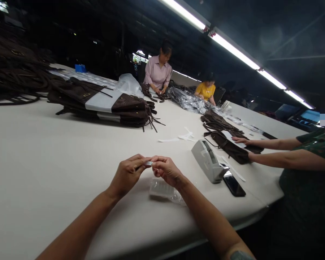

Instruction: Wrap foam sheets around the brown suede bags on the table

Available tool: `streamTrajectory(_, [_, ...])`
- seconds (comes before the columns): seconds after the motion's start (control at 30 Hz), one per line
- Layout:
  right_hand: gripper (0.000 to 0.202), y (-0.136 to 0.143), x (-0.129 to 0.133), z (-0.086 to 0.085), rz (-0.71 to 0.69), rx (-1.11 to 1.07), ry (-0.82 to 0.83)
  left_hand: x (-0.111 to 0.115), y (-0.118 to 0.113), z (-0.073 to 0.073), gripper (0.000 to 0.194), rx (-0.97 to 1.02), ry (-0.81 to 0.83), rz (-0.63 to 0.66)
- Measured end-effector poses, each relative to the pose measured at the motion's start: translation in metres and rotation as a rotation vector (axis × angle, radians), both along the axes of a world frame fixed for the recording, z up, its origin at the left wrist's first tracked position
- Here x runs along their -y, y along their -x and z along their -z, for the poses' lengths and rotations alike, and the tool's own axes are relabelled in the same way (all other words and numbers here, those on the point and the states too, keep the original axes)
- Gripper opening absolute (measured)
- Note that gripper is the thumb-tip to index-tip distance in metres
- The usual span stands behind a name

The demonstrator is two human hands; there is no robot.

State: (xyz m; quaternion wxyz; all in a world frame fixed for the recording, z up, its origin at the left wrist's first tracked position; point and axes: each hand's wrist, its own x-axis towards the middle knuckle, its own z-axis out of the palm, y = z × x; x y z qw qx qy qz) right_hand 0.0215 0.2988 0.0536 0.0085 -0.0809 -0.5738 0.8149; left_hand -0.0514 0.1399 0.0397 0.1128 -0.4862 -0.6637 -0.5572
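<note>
My left hand [128, 174] and my right hand [166, 169] meet above the near part of the white table [43, 162]. Between their fingertips is a small pale strip [148, 163] with tiny dark marks, pinched from both sides; its exact kind is too small to make out. Just beneath my right hand, a clear plastic tray [161, 188] lies on the table, with crumpled clear film at its right end and partly hidden by my wrist. Right of my hands stands a grey tape dispenser [207, 160].
A black phone [234, 185] lies beside the dispenser. White paper strips [182, 137] are scattered beyond it. Stacked dark brown bags [130, 106] sit at the back left. On the right, a co-worker's hands [242, 141] press on another brown bag [227, 146]. Two more people work farther back.
</note>
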Motion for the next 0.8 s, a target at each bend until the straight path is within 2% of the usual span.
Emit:
streamTrajectory(0.17, [0.022, -0.0002, 0.0032, -0.0048, 0.003, 0.008, -0.058, 0.0004, -0.0011, 0.0007, 0.026, -0.061, 0.041, -0.012])
streamTrajectory(0.37, [0.016, 0.0007, 0.005, -0.0024, 0.054, -0.023, -0.19, 0.0012, -0.0036, 0.0056, 0.031, -0.211, 0.122, -0.086])
streamTrajectory(0.8, [0.01, -0.0005, 0.0009, -0.0017, 0.022, -0.059, -0.16, 0.0009, -0.0073, 0.0006, 0.031, -0.196, 0.126, -0.059])
